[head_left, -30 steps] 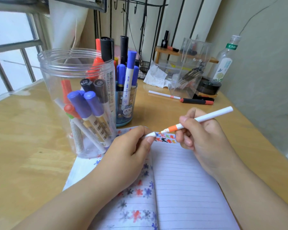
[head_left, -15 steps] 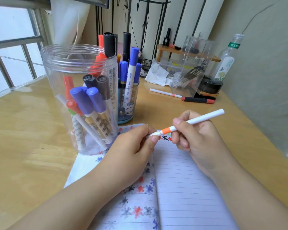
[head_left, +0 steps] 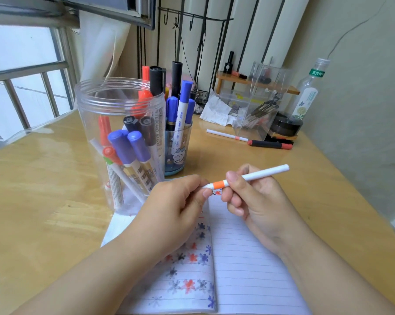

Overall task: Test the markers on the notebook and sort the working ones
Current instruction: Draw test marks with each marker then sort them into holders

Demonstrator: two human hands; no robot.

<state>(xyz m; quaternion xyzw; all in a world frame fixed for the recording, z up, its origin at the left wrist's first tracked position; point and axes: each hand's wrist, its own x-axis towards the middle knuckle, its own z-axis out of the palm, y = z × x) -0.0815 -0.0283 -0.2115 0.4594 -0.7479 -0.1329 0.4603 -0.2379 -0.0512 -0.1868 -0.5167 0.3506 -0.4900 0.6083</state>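
Over glossy wood desk (head_left: 44,189) and lined notebook (head_left: 248,258), right hand (head_left: 257,201) grips slim white marker (head_left: 257,175) slanting up-right, left hand (head_left: 176,208) pinching its cap end.

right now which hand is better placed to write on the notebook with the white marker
Right. The right hand already grips the white marker by its barrel above the lined notebook page, while the left hand only pinches its cap end.

1. Two hands: left hand (head_left: 173,208), right hand (head_left: 257,201).
2. One white marker (head_left: 255,176) held.
3. Two marker containers: clear jar (head_left: 94,142), small cup (head_left: 180,153).
4. One notebook (head_left: 244,264).
5. Two loose pens: white pen (head_left: 226,134), black pen (head_left: 270,144).
6. One bottle (head_left: 309,94).
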